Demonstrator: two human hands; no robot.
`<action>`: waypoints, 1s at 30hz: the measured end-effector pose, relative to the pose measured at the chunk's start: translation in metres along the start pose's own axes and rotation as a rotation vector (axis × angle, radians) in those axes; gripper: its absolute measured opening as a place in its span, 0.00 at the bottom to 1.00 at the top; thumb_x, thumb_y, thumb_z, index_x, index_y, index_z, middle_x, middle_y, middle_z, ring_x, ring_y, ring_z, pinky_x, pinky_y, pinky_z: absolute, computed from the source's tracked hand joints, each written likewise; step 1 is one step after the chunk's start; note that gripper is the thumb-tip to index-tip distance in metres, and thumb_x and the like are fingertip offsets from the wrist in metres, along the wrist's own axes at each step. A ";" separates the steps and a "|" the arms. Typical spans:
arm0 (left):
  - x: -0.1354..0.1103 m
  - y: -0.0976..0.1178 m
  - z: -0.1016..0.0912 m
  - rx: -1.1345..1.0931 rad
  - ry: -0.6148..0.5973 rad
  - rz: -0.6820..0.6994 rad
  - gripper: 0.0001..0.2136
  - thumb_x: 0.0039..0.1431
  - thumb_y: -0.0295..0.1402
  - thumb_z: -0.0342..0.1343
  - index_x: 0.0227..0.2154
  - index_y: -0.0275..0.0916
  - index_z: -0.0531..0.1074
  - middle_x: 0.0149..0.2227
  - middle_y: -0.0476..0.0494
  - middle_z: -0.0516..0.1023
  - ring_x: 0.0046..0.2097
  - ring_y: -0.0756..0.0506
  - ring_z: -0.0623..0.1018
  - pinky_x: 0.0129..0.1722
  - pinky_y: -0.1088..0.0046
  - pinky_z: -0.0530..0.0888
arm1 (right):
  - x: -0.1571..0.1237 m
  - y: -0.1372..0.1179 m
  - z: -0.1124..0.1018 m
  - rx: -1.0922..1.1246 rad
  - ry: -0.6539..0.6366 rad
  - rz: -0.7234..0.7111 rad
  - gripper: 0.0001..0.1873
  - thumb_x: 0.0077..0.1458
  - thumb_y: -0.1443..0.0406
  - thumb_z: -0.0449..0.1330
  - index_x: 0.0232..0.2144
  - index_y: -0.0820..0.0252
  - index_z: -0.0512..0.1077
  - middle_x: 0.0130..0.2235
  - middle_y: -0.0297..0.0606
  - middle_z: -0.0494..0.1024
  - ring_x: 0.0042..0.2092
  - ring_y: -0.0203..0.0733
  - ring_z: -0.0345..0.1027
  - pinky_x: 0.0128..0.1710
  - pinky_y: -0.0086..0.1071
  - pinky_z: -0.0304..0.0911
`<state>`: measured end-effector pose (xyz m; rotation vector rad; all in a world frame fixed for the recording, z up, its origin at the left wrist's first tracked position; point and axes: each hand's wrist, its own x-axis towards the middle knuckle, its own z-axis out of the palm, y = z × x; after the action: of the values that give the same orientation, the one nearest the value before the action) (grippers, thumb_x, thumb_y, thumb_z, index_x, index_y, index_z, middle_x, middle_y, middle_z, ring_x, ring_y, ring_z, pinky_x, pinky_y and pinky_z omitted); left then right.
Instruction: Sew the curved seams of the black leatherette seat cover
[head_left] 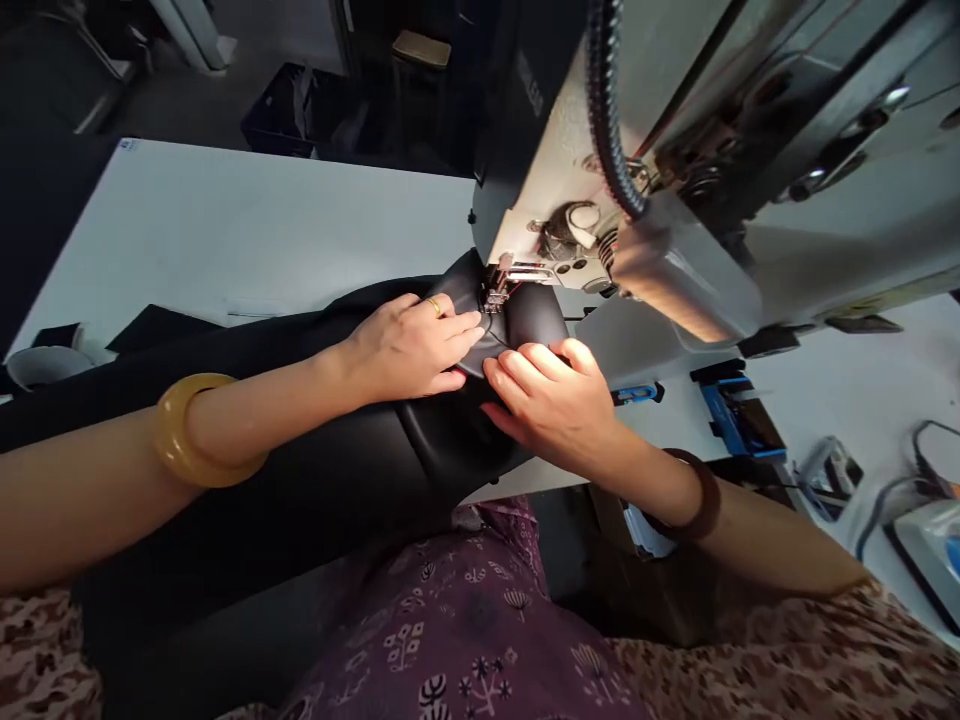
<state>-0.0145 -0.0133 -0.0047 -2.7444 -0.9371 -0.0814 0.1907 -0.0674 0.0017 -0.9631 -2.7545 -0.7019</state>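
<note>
left hand (409, 350) and right hand (547, 405) lie open on black fabric (330, 470); its edge under presser foot (495, 290)

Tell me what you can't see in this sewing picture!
Head view:
Needle tip: hidden by the presser foot and the cloth.
Cloth under the left hand and right hand: covered by those hands.
Top of the sewing machine: cut off by the picture's edge.
Blue thing: too small and shadowy to name.

Smooth black fabric (529, 318) lies curved and folded under the presser foot (496, 290).
</note>
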 end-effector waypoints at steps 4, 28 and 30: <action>-0.002 0.004 -0.002 0.028 0.013 -0.015 0.19 0.60 0.38 0.52 0.52 0.36 0.70 0.54 0.42 0.74 0.48 0.41 0.75 0.39 0.65 0.72 | 0.004 0.007 0.000 -0.014 0.000 -0.012 0.08 0.61 0.68 0.53 0.38 0.65 0.71 0.36 0.37 0.75 0.37 0.40 0.60 0.39 0.39 0.46; 0.013 0.023 -0.004 0.057 0.051 -0.089 0.16 0.64 0.29 0.44 0.47 0.30 0.73 0.45 0.32 0.78 0.44 0.39 0.77 0.28 0.68 0.70 | 0.014 0.033 0.015 0.166 -0.295 0.118 0.22 0.65 0.70 0.35 0.38 0.55 0.69 0.43 0.35 0.77 0.45 0.44 0.66 0.51 0.46 0.57; 0.015 0.029 -0.002 0.072 0.072 -0.102 0.17 0.64 0.27 0.42 0.47 0.29 0.73 0.42 0.32 0.79 0.43 0.40 0.77 0.27 0.69 0.69 | 0.015 0.037 0.018 0.180 -0.271 0.142 0.20 0.64 0.70 0.37 0.38 0.55 0.69 0.43 0.35 0.77 0.45 0.43 0.66 0.50 0.45 0.57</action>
<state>0.0152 -0.0265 -0.0066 -2.6096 -1.0392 -0.1602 0.2023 -0.0253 0.0039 -1.2803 -2.8720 -0.3150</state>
